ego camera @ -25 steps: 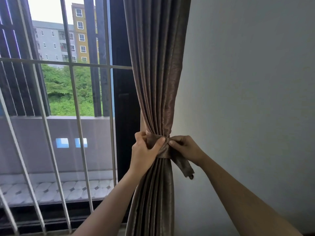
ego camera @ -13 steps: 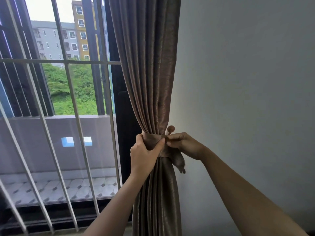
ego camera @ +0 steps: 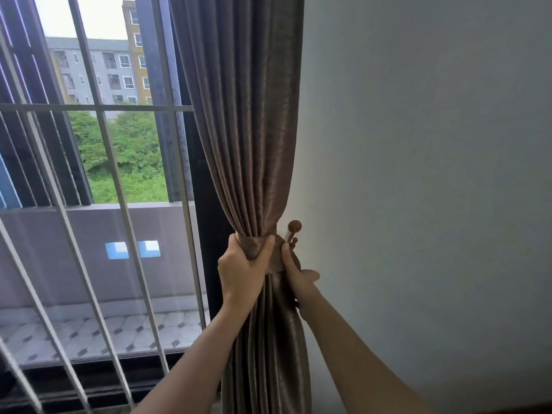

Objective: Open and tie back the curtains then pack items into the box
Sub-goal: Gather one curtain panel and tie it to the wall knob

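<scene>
left hand (ego camera: 243, 265) curls tight round the curtain (ego camera: 248, 144), gathered at six o'clock from centre, so the right hand (ego camera: 294, 271), pinching the tie band (ego camera: 276, 259), can reach the wall hook (ego camera: 294, 227) at its twelve o'clock.

the pale wall (ego camera: 418, 174) carries a small brown hook (ego camera: 294, 230) with two round knobs, fixed just right of the gathered curtain (ego camera: 248, 130) and close beside its tieback (ego camera: 276, 259).

1. No text, label, brand, number or sign can be read on the curtain (ego camera: 245, 130) or the wall (ego camera: 418, 174).
2. The buildings (ego camera: 119, 70) outside are too small and blurred to show any lettering.
3. Two blue-and-white squares (ego camera: 133, 249) on the balcony wall bear nothing legible.
</scene>
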Action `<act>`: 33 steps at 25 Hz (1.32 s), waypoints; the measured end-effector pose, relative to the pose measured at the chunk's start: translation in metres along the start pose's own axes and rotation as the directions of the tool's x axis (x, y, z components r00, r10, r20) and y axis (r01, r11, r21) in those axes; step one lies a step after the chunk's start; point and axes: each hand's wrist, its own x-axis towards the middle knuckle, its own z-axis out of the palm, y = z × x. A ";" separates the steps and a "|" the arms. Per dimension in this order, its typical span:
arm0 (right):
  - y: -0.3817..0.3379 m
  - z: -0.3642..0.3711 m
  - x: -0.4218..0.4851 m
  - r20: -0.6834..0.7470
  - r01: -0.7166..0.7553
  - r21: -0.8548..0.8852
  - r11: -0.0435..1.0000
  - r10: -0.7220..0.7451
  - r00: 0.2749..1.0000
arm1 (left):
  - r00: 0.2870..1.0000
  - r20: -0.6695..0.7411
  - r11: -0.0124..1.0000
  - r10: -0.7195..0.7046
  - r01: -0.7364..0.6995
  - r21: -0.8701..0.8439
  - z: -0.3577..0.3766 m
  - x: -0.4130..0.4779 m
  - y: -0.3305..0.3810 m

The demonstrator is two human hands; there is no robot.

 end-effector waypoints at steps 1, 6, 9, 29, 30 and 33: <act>-0.002 0.001 0.001 0.051 0.008 0.081 0.997 -0.012 0.999 | 1.000 -0.002 1.000 0.008 -0.008 0.008 -0.002 0.001 0.000; -0.009 -0.006 0.024 -0.060 0.165 0.733 0.660 -0.178 0.982 | 0.999 0.019 0.998 0.045 -0.046 0.045 -0.008 0.007 -0.004; -0.021 -0.033 0.034 -0.196 0.247 0.806 0.538 -0.150 0.969 | 0.998 0.007 0.996 0.064 -0.064 0.064 -0.007 0.006 -0.003; -0.022 -0.032 0.038 0.011 0.579 -0.201 0.790 -0.590 0.808 | 0.995 0.010 0.993 0.099 -0.100 0.055 -0.008 0.009 -0.008; -0.022 -0.031 0.039 0.005 0.592 -0.220 0.775 -0.606 0.795 | 0.994 0.013 0.993 0.107 -0.108 0.054 -0.008 0.009 -0.008; -0.021 -0.030 0.043 -0.005 0.636 -0.295 0.713 -0.667 0.745 | 0.993 0.011 0.992 0.120 -0.120 0.048 -0.008 0.008 -0.007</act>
